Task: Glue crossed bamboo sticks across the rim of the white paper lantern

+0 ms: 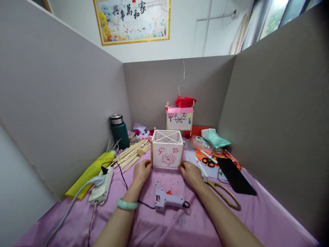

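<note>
A box-shaped paper lantern (168,156) with wooden stick corners stands upright on the cloth before me. Red flower drawings mark its white front, and thin sticks cross over its open top. My left hand (142,171) grips its lower left corner with closed fingers. At the lower right corner, my right hand (190,172) pinches the lantern too. A pale purple glue gun (168,200) lies on its side between my forearms. Behind stands a second lantern (180,120), with a pink upper band, red cloth on top and a butterfly drawing.
Left are wooden sticks (132,154), a green bottle (120,132), yellow netting (91,175) and a power strip (101,187) with cords. Large scissors (223,193), a black phone (235,175), small scissors (208,162) and white pens (201,167) lie right. Grey partitions (154,89) surround the table.
</note>
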`<act>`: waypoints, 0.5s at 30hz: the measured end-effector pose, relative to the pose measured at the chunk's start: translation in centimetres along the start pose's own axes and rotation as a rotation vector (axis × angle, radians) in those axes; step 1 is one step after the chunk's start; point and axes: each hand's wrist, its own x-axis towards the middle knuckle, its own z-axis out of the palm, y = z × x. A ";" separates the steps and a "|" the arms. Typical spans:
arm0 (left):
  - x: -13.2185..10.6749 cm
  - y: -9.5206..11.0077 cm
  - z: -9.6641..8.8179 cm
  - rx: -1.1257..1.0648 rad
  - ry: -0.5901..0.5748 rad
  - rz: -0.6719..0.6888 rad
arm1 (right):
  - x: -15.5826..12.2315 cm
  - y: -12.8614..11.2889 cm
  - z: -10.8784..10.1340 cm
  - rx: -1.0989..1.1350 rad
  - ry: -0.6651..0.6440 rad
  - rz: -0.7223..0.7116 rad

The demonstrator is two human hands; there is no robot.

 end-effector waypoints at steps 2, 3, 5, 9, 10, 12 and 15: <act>0.0 0.1 0.0 0.013 0.006 -0.002 | 0.0 0.0 0.0 0.005 0.003 -0.006; -0.1 0.1 0.0 0.020 0.011 -0.003 | 0.0 0.0 0.1 0.007 0.006 -0.007; -0.1 0.1 0.0 0.030 0.020 -0.002 | -0.1 0.0 0.1 0.011 0.011 -0.011; -0.1 0.1 0.0 0.042 0.017 0.003 | -0.1 0.0 0.1 0.014 0.002 -0.020; -0.1 0.1 0.1 0.041 0.016 0.006 | -0.1 0.0 0.1 0.014 0.000 -0.021; -0.1 0.2 0.1 0.039 0.021 0.012 | 0.0 0.0 0.1 0.012 -0.003 -0.023; -0.2 0.3 0.0 0.035 0.036 0.016 | 0.0 0.0 0.2 0.010 -0.005 -0.022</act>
